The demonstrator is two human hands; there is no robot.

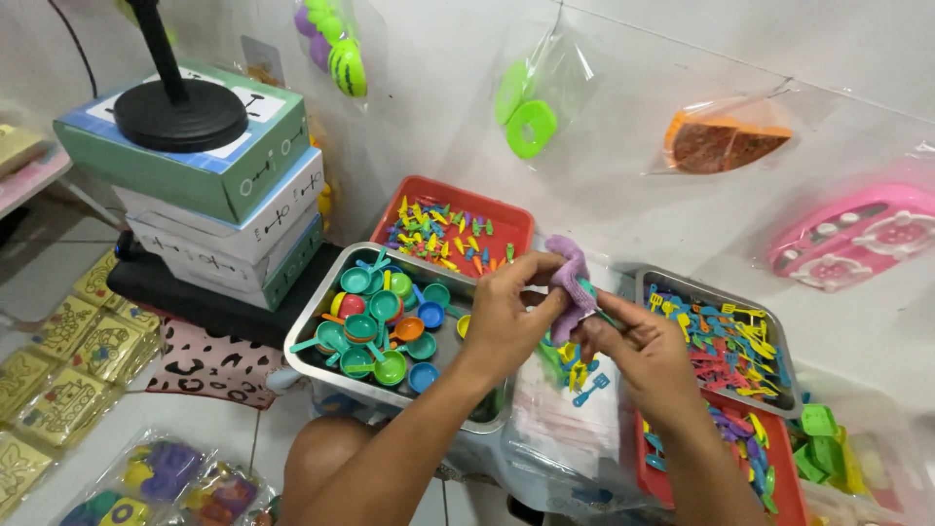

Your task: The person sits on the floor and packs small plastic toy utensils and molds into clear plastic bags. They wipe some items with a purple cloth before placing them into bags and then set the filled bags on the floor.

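Pinching a small purple toy piece [569, 278] between thumb and fingers, the left hand [506, 317] is curling closed around it, just above the gap between the trays. The right hand [643, 356] is meeting it from the other side, fingers closed on a thin green toy utensil [596, 302] whose tip is touching the purple piece. Both hands are working close together, nearly touching.

Below the left hand, a metal tray [314, 336] is holding a heap of little toy pans and saucers in teal, green, blue, orange and pink. Behind it, a red tray [516, 219] is carrying a scatter of tiny yellow, red and green toy cutlery. To the right, a second metal tray [651, 282] is brimming with blue, yellow and red toy forks and spatulas, and just in front of it another red tray [648, 458] is showing more blue and purple pieces. A few yellow and blue utensils [582, 375] are lying on clear plastic bags between the trays.

Off to the left, stacked cardboard boxes [224, 214] are bearing a black round lamp base [180, 115]. On the white wall, bagged toys are hanging: a green ring [531, 127], an orange pizza slice [726, 141], a pink toy stove [857, 239].
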